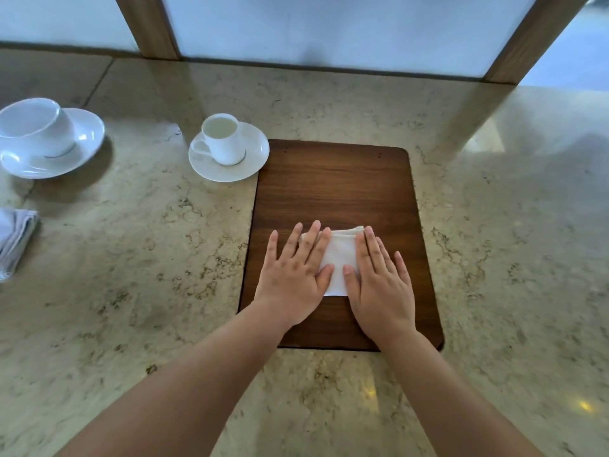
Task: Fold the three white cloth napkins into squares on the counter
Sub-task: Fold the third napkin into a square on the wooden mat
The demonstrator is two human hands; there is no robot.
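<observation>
A small folded white napkin point(339, 258) lies on a dark wooden board point(333, 179) in the middle of the marble counter. My left hand point(296, 275) presses flat on the napkin's left side with straight, spread fingers. My right hand point(379, 278) presses flat on its right side, fingers straight. Only the strip of cloth between the two hands shows. Another folded white napkin point(13, 242) lies at the counter's left edge, partly cut off by the frame.
A white cup on a saucer point(227, 150) stands just off the board's far left corner. A larger tilted white cup on a saucer point(49, 140) sits further left. Wooden posts and frosted panels point(329, 28) close off the back of the counter.
</observation>
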